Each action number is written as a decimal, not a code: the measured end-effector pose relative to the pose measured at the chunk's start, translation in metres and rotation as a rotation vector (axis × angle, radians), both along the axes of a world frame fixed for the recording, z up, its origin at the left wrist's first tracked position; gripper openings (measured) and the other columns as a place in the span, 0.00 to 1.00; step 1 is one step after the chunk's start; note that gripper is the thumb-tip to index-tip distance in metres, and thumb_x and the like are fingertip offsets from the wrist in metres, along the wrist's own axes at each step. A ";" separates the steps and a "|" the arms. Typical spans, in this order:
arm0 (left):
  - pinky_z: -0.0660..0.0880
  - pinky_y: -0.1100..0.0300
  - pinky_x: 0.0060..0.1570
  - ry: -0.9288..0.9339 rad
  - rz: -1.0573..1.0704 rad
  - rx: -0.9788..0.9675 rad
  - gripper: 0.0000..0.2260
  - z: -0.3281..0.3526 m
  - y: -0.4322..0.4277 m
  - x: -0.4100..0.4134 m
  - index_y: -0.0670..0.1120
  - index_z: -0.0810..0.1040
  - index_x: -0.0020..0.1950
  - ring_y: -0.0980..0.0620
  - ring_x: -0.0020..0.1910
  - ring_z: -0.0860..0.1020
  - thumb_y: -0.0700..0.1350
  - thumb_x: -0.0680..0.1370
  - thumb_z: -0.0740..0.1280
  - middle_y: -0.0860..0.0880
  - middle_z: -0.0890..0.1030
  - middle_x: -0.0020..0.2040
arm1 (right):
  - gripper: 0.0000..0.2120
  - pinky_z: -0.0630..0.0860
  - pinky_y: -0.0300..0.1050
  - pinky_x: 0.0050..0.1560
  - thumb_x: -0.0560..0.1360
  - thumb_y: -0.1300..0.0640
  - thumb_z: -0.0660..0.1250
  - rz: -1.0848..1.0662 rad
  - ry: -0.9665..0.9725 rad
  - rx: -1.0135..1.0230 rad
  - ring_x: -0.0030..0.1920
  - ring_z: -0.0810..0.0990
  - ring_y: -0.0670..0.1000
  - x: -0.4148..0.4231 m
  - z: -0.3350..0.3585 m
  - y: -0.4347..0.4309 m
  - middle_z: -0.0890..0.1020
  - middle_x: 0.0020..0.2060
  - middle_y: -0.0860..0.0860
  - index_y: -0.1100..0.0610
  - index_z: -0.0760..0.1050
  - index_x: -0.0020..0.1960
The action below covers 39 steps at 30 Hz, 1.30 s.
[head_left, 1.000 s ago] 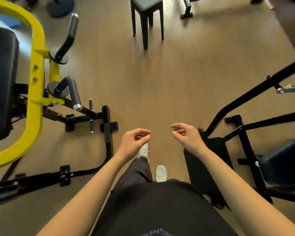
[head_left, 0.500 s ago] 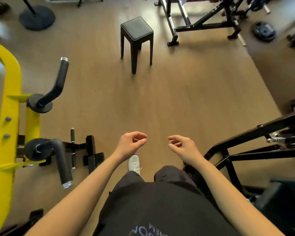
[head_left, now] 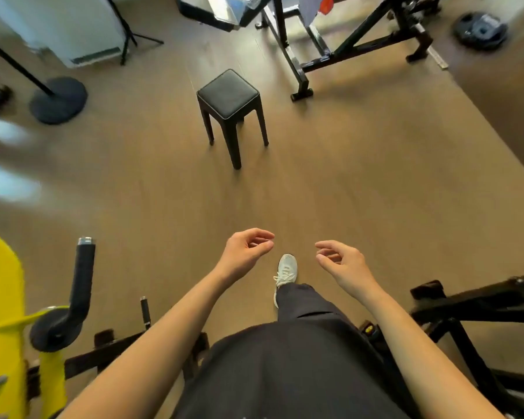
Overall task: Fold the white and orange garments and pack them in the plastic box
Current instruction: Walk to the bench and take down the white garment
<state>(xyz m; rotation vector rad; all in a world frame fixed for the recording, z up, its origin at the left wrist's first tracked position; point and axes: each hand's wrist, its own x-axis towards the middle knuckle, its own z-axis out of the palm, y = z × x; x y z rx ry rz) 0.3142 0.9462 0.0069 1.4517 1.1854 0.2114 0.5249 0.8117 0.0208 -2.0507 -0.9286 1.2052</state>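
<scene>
- The left hand hung in front of the body at about 6 o'clock in the view, fingers loosely curled toward the thumb, with nothing in it.
- The right hand was just to its right, equally relaxed and half-curled, also empty.
- The white garment and the orange garment showed only as small scraps at 12 to 1 o'clock, at the top edge, apparently draped over a black steel frame; both were well apart from the hands.
- The plastic box, clear and hard-walled, sat at about 12 o'clock, just left of the garments and partly cut off by the edge.
- Judged from their hanging drape, the garments should be light, soft and limp, with no stiffness of their own. They would probably be best taken with a pinch at the shoulders or along the top hem so that the cloth falls flat for folding.
- The box looked rigid and smooth, likely a little slippery; its rim would give the surest hold.
- Between hands and garments stood a square black stool with a padded seat, on a matte tan floor.
</scene>
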 end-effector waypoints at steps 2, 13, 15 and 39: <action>0.80 0.61 0.53 0.041 -0.048 -0.011 0.06 0.004 0.028 0.021 0.48 0.85 0.54 0.51 0.50 0.84 0.44 0.78 0.72 0.48 0.86 0.49 | 0.09 0.74 0.33 0.47 0.78 0.58 0.70 -0.006 0.007 -0.003 0.47 0.81 0.43 0.023 0.000 0.032 0.83 0.45 0.45 0.49 0.81 0.57; 0.79 0.66 0.50 0.080 -0.065 0.010 0.07 0.002 0.187 0.106 0.46 0.85 0.55 0.54 0.46 0.83 0.42 0.79 0.71 0.49 0.87 0.49 | 0.10 0.75 0.42 0.51 0.78 0.54 0.69 0.181 -0.114 -0.127 0.48 0.81 0.49 0.146 0.003 0.212 0.83 0.47 0.48 0.50 0.81 0.58; 0.78 0.67 0.49 0.094 -0.072 -0.006 0.06 -0.007 0.215 0.120 0.47 0.85 0.54 0.57 0.46 0.83 0.43 0.78 0.71 0.51 0.87 0.48 | 0.10 0.76 0.43 0.52 0.78 0.54 0.70 0.184 -0.122 -0.132 0.47 0.81 0.49 0.160 -0.001 0.246 0.83 0.47 0.48 0.50 0.81 0.58; 0.83 0.56 0.52 0.236 -0.493 0.270 0.10 -0.006 0.674 0.369 0.54 0.83 0.59 0.61 0.49 0.82 0.53 0.79 0.68 0.57 0.84 0.52 | 0.14 0.78 0.47 0.57 0.77 0.51 0.68 0.348 -0.248 -0.194 0.51 0.80 0.48 0.370 -0.002 0.669 0.83 0.53 0.47 0.48 0.79 0.62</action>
